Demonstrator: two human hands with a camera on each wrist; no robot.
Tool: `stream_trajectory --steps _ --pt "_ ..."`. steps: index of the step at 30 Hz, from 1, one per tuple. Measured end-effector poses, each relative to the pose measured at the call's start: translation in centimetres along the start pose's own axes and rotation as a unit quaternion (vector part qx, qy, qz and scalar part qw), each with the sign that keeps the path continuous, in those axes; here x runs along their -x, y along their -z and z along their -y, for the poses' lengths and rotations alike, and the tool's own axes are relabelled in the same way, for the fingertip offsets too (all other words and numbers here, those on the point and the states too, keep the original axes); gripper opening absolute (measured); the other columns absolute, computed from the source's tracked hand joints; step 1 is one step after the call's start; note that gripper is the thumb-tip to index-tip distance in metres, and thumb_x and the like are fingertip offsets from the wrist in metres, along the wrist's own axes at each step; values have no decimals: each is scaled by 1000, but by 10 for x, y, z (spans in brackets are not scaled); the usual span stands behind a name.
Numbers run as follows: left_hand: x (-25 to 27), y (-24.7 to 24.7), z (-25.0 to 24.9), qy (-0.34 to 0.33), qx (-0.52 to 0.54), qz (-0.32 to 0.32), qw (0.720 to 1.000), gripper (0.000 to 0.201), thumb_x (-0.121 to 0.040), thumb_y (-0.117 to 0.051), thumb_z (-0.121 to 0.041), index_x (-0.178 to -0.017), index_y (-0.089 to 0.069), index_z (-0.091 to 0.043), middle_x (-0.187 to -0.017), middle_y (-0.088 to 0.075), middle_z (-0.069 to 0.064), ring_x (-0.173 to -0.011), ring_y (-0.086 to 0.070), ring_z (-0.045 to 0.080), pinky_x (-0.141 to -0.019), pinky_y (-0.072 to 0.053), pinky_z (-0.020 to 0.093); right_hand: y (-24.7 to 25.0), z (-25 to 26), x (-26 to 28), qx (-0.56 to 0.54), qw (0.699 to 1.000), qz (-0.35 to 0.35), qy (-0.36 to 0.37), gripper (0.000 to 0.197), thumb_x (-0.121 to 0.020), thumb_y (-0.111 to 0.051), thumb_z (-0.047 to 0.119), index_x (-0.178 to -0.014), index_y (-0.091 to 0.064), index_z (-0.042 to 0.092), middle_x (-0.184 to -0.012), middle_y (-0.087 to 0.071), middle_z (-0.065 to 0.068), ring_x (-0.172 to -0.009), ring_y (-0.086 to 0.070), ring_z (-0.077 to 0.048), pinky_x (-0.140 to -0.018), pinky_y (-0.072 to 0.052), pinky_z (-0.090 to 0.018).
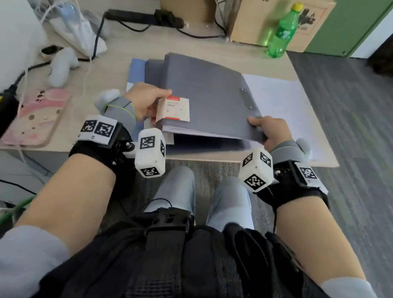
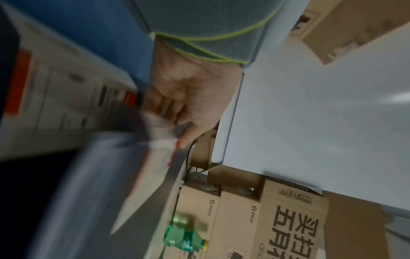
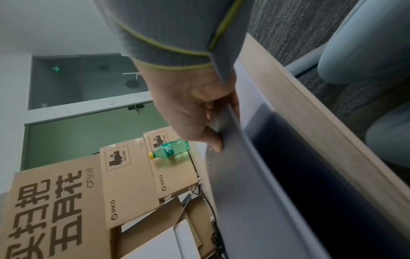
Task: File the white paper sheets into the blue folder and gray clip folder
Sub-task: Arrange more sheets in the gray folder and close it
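Gray clip folder (image 1: pixel 206 96) is lying on the wooden desk (image 1: pixel 118 57), cover matte slate-gray, a metal clip bar showing along its right side. A white label with red bands (image 1: pixel 174 109) is sitting at the near-left corner. The cover is standing slightly lifted at the near edge, a thin layer of white paper sheets (image 1: pixel 192 132) showing under it.

Left hand (image 1: pixel 145 101) is gripping the folder's left edge at the label, thumb on top, fingers curled beneath; the left wrist view is too blurred to tell more. Right hand (image 1: pixel 271 130) is pinching the near-right corner of the cover, thumb flat on top, fingers curled under the edge.

Beyond the left hand, a strip of the blue folder (image 1: pixel 135 71) is peeking out from under the gray one. Past the right hand, a white sheet (image 1: pixel 285 101) is lying flat on the desk, partly under the folder.

Farther ahead of the right hand, a green bottle (image 1: pixel 283 31) is standing by a cardboard box (image 1: pixel 258 16). Left of the left hand, a pink phone case (image 1: pixel 38 117) is lying on the desk.
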State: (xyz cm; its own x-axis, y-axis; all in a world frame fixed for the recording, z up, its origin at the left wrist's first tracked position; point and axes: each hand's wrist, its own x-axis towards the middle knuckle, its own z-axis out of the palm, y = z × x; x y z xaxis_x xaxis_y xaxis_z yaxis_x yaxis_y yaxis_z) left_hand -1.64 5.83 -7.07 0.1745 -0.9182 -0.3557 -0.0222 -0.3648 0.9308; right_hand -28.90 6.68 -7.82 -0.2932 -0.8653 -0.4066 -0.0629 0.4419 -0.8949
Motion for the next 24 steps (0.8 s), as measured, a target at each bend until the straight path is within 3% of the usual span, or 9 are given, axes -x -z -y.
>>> stream_trajectory --steps 3,5,6,8,11,15,20,22,24 --pt "-8 16 8 -8 -113 -98 989 20 -86 -56 1 -74 -58 -14 -67 -57 5 -40 -54 9 -40 -45 12 -4 -2 0 42 999 -2 6 38 -84 -66 5 -121 -60 -1 -100 -62 -11 -92 -54 -19 -95 -49 -34" --pt "-10 21 12 -2 -218 -130 967 9 -81 -68 -5 -89 -63 -8 -83 -61 11 -69 -61 22 -64 -56 25 -8 -5 -1 65 998 -19 0 33 -81 -68 7 -113 -64 -2 -94 -63 -11 -89 -54 -21 -89 -50 -34" --pt "-11 22 15 20 -273 -129 953 24 -77 -74 -14 -96 -63 -5 -91 -63 13 -82 -62 25 -79 -56 32 -9 -7 -2 78 996 -31 -4 27 -80 -70 9 -105 -66 0 -91 -61 -10 -88 -54 -22 -87 -49 -34" --pt "-12 22 16 41 -317 -116 940 40 -71 -80 -27 -96 -61 -3 -94 -63 14 -87 -62 28 -87 -54 38 -10 -6 -3 97 994 -49 -5 11 -78 -71 11 -86 -65 8 -87 -58 -7 -86 -52 -22 -83 -47 -35" --pt "-12 24 14 61 -271 -105 955 41 -70 -82 -26 -72 -45 -7 -75 -54 12 -64 -53 23 -68 -54 34 -10 -4 -5 75 996 -54 4 12 -79 -69 9 -86 -59 11 -72 -55 -2 -82 -48 -22 -74 -41 -30" --pt "-10 27 11 79 -271 -83 956 43 -70 -80 -29 -65 -42 -10 -60 -44 8 -49 -36 18 -49 -32 25 -7 -5 -6 67 996 -49 12 15 -77 -69 7 -90 -63 11 -88 -60 -9 -84 -52 -24 -74 -44 -31" --pt "-10 22 10 63 -111 -44 991 18 -78 -66 -26 -72 -55 -13 -65 -56 4 -57 -47 15 -55 -37 24 -10 -3 -4 18 998 -52 -4 19 -82 -64 3 -67 -53 9 -71 -52 -4 -75 -46 -21 -62 -38 -28" --pt "-7 17 12 41 -44 -20 998 16 -85 -58 -24 -72 -59 -15 -61 -63 1 -56 -56 15 -55 -43 22 -13 -5 -5 -6 999 -49 -14 22 -85 -62 3 -67 -49 8 -73 -50 -2 -79 -45 -19 -68 -37 -29" --pt "-4 17 16 6 7 0 1000 12 -90 -56 -16 -80 -62 -14 -59 -70 -3 -53 -64 12 -52 -50 22 -17 -6 -6 -16 999 -44 -19 23 -86 -61 2 -67 -50 7 -70 -48 0 -84 -43 -18 -59 -38 -24"
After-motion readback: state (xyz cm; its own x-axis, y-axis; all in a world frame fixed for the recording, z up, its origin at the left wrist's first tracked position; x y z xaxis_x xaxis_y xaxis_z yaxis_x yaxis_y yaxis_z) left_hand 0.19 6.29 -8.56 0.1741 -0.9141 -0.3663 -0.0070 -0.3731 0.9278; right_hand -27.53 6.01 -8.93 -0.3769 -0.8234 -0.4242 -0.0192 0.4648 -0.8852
